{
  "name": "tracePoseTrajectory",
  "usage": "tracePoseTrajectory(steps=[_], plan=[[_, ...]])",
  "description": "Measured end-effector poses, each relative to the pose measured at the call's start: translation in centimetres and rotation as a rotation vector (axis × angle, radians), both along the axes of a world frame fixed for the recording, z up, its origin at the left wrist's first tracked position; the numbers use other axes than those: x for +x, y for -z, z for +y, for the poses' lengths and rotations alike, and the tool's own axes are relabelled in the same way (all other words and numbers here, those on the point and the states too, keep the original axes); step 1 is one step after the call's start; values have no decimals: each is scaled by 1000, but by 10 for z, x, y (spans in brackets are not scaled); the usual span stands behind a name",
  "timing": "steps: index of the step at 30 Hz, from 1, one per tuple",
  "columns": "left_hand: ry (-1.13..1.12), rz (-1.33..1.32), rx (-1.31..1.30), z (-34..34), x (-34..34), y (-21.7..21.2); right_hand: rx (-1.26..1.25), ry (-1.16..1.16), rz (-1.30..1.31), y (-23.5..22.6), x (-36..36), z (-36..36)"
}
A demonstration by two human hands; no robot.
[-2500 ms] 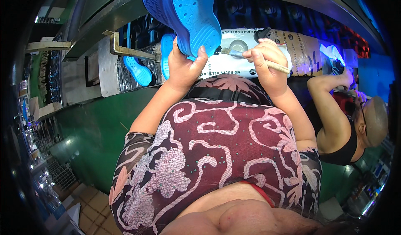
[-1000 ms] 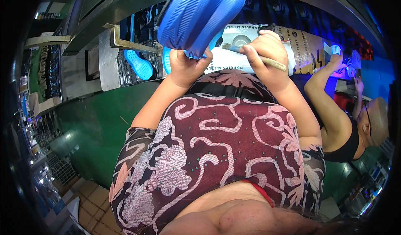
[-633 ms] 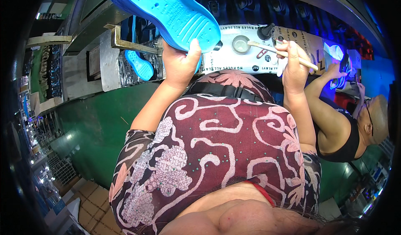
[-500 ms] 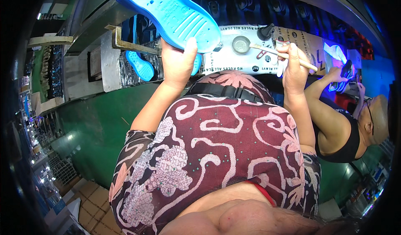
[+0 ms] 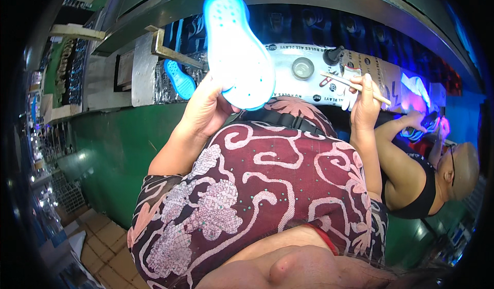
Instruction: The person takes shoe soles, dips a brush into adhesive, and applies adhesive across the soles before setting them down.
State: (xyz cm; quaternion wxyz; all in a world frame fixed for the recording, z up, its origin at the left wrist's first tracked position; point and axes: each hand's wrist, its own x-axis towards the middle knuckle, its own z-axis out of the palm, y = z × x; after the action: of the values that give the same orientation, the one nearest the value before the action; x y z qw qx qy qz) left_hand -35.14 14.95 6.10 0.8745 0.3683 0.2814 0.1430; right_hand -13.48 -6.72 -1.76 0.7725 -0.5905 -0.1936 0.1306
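Left hand [image 5: 206,111] grips the blue shoe sole [image 5: 236,52], now turned pale face toward the camera, earlier blue side. Right hand [image 5: 365,104] pinches a thin brush [image 5: 355,86], lifted clear of the sole, above the surface [image 5: 288,57]; small pot [image 5: 302,68] just left.

1. The blue foam clog-type shoe [image 5: 237,50], held in the left hand [image 5: 208,109], has turned over. Earlier it showed its rounded blue upper, then its deep blue underside lying slanted up to the left. It now stands nearly upright with a pale, brightly lit face toward the camera.
2. The right hand [image 5: 364,109] has left the shoe. Earlier it pressed the thin pale brush-like stick [image 5: 354,86] against the shoe; it now holds the stick well apart, over the white printed worktop covering [image 5: 309,91].
3. The small round metal dish [image 5: 303,68] and the black knobbed bottle [image 5: 333,56], formerly hidden behind the hands, are exposed.
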Motion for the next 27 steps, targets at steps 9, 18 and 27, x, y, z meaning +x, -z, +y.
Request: tracePoseTrajectory(steps=[9, 18, 27], plan=[[-91, 8, -388, 10, 12, 69, -30, -12, 71, 6, 4, 0], [50, 16, -320, 4, 18, 50, -119, 27, 54, 22, 11, 4], [881, -239, -24, 9, 127, -31, -289, 276, 75, -6, -13, -29]])
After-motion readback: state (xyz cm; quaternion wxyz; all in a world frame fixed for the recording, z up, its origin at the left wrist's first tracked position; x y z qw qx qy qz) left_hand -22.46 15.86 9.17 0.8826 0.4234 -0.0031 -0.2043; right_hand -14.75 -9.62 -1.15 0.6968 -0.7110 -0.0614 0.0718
